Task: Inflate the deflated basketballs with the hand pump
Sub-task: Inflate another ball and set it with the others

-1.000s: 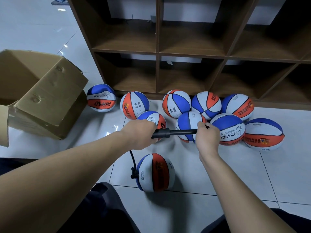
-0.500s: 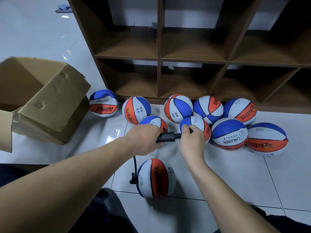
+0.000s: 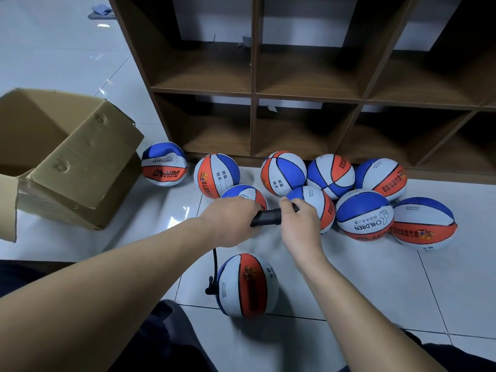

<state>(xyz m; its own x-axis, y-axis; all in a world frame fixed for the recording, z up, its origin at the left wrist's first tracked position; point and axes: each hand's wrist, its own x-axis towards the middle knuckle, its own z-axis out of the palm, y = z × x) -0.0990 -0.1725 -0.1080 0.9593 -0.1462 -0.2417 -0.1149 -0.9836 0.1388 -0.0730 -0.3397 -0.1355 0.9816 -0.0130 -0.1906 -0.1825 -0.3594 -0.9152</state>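
Above near ball (image 3: 247, 285), both hands clamped on pump (image 3: 265, 218); L grip (image 3: 230, 220) hides barrel, R grip (image 3: 300, 224) hides handle.

Open cardboard box (image 3: 67, 157) on my left, on white tile floor (image 3: 375, 285). Brown cubby shelf (image 3: 253, 95) far side. Blue cloth (image 3: 100, 10) far left.

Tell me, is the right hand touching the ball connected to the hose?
Apart. Head view: right hand grips the pump; bare floor separates it from that ball.

Storeroom: cubby shelving (image 3: 308, 95), cardboard box (image 3: 67, 157), tiled floor (image 3: 402, 277).
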